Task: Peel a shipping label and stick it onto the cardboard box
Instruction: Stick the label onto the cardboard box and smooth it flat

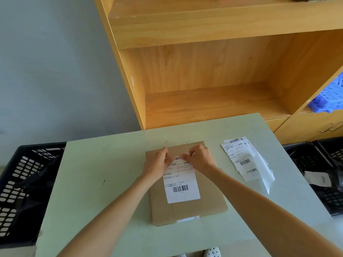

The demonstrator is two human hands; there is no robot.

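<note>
Cardboard box (187, 203) lies flat on the pale green table (104, 164), roughly centre, w/ a strip of white tape at its near edge. The shipping label (182, 184) is on top of the box, lower part w/ the big barcode lying flat on the cardboard; can't tell if the top end is down yet, my fingers cover it.

My left hand (157, 165) is at the label's top left corner, fingers curled in and pinched narrow on the paper edge. My right hand (199, 158) is at the top right corner, same thing: fingertips pinched tight on the label's upper edge, knuckles up. The two hands are near each other, w/ the small barcode at the label's top showing between them. Both forearms run in from the bottom of the view, bare.

To the right of the box, apart from it, a loose stack of labels (243, 160) is fanned out on the table w/ clear backing sheets under and beside it.

Black plastic crate (22, 175) just beside the table on the left, another black crate (315, 164) on the right. Wooden shelf unit (213, 71) behind the table; blue plastic basket (330, 99) at its right edge.
</note>
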